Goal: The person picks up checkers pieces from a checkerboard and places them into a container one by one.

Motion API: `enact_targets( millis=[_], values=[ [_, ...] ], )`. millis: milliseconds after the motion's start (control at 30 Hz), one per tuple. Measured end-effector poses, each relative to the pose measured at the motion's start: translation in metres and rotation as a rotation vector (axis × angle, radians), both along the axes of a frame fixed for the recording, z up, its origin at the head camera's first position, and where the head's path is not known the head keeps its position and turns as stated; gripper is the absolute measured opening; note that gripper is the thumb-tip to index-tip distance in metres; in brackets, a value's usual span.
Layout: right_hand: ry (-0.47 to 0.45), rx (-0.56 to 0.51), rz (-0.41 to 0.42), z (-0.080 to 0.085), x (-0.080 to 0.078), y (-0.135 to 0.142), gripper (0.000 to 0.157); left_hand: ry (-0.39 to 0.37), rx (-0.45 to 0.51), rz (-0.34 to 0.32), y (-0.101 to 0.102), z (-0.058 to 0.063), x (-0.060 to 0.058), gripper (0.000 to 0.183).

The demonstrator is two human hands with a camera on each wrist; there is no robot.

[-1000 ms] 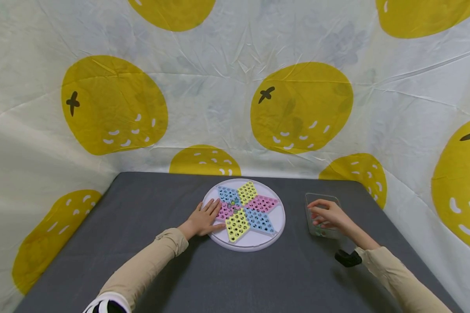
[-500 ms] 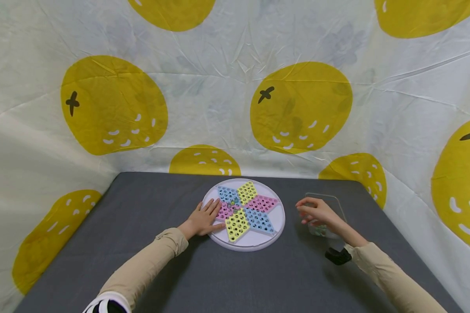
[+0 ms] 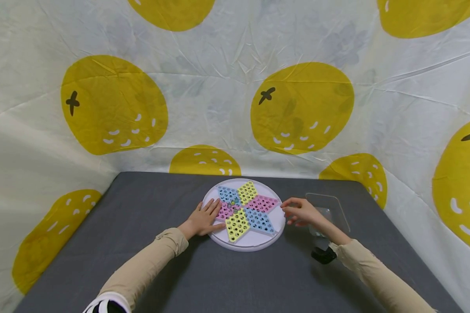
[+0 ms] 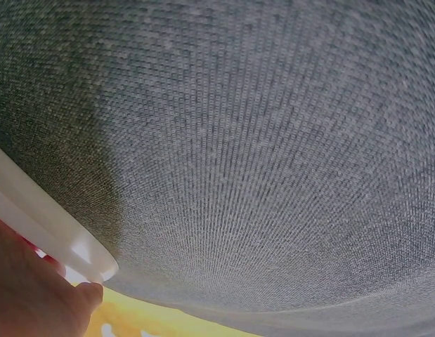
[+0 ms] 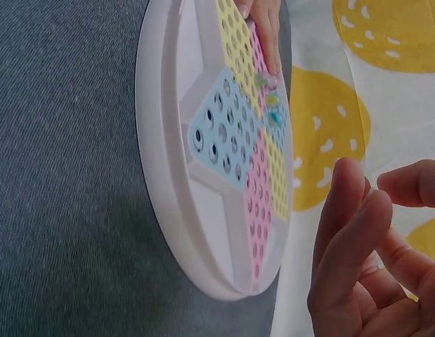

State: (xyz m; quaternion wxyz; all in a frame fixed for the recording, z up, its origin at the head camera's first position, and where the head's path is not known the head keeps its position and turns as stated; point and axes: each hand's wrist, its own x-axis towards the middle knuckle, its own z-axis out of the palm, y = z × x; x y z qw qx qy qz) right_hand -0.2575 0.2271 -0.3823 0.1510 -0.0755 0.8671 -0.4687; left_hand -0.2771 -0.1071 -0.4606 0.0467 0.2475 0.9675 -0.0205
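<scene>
A round white Chinese checkers board (image 3: pixel 254 244) with a star of pink, yellow and blue sections lies on the table. My left hand (image 3: pixel 204 218) rests flat on its left side, fingers spread over the rim and a pink section. Several glass marbles (image 5: pixel 273 100) sit near the star's middle, by the left fingertips. At the board's right edge hovers my right hand (image 3: pixel 303 212), thumb and fingertips drawn together. They pinch a small clear marble (image 5: pixel 373 185), mostly hidden by the fingertips.
A clear plastic container (image 3: pixel 342 208) stands right of the board, partly behind the right hand, with glassy contents low inside. Dark grey cloth (image 3: pixel 235 278) covers the table. A white curtain (image 3: pixel 215 100) with yellow fruit prints hangs behind it.
My right hand has moved left from over the clear container to the board's right edge, fingertips still together. The left hand has stayed put on the board.
</scene>
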Motion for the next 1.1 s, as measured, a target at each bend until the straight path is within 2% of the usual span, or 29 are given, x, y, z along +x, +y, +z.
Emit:
enact_targets(
  millis=[300,1100],
  values=[
    [-0.003,0.011,0.047,-0.006,-0.002,-0.018,0.036,-0.001,0.004,0.005,0.000,0.000,0.000,0.079],
    [-0.013,0.023,0.066,-0.018,-0.005,-0.065,0.029,0.004,0.000,0.000,0.000,0.000,0.000,0.080]
  ],
)
